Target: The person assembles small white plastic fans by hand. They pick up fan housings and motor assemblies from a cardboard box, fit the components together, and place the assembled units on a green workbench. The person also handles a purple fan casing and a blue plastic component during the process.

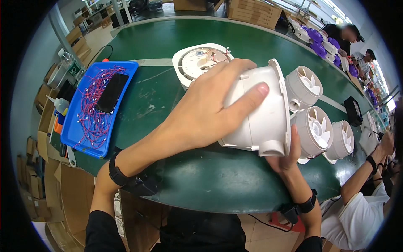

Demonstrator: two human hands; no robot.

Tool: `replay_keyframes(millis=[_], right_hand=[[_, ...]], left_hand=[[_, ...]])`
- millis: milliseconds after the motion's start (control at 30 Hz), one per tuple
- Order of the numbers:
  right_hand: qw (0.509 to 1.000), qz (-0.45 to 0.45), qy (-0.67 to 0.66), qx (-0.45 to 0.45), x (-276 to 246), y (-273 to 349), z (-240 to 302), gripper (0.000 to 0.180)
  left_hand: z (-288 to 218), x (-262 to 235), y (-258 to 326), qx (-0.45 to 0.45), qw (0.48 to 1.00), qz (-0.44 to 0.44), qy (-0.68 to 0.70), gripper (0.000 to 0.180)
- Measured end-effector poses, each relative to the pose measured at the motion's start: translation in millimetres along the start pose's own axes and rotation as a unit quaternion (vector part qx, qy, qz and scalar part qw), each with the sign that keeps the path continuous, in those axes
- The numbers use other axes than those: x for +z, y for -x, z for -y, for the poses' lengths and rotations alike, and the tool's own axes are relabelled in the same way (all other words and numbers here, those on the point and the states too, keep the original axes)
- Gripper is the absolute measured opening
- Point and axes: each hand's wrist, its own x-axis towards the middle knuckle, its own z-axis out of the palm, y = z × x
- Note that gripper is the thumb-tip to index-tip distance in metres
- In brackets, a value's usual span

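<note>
A white plastic fan housing (262, 119), tilted on its side with a short round spout at its lower edge, is held between my two hands above the green table. My left hand (210, 103) is wrapped over its near left side, the thumb lying across the wall. From below and behind, my right hand (287, 155) grips the rim side, its fingers partly hidden by the housing. Behind my left hand lies a round white base (187, 67) with red and dark wires, partly covered. White fan units (305, 88) with visible blades stand just right of the housing.
At the left, a blue tray (71, 136) holds thin red-and-blue wires (90, 124) and a black phone (112, 93). Beyond it stand a plastic bottle (72, 63) and a small glue bottle (61, 104). A black box (353, 111) sits right. Co-workers and purple-and-white parts (317, 42) line the right side.
</note>
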Motion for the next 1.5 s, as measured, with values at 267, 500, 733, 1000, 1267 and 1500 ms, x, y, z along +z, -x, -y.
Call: replay_keyframes(millis=[267, 500, 733, 1000, 1267, 1500], right_hand=[[0.978, 0.008, -0.196, 0.066, -4.4, -8.0, 3.0, 0.075], [0.992, -0.05, -0.11, 0.039, 1.6, -11.6, 9.2, 0.07], [0.978, -0.015, -0.209, -0.005, -20.5, -8.4, 4.3, 0.071], [0.957, 0.043, -0.287, -0.026, -24.8, -9.7, 4.9, 0.07], [0.954, 0.047, -0.294, -0.037, -22.4, -7.5, 5.5, 0.078], [0.988, 0.054, -0.143, -0.03, -16.5, -9.5, 16.4, 0.103]], left_hand=[[4.0, 7.8, 5.1, 0.047, 0.999, 0.012, 0.004, 0.045], [-2.5, 2.4, -0.4, 0.194, 0.974, 0.107, -0.037, 0.082], [10.6, 5.0, -1.9, 0.222, 0.967, 0.126, 0.011, 0.11], [40.5, 1.0, -6.7, 0.083, 0.967, 0.206, 0.121, 0.132], [46.7, 4.9, -4.2, 0.108, 0.947, 0.226, 0.201, 0.133], [11.0, -7.1, -5.2, 0.268, 0.941, 0.158, -0.129, 0.097]])
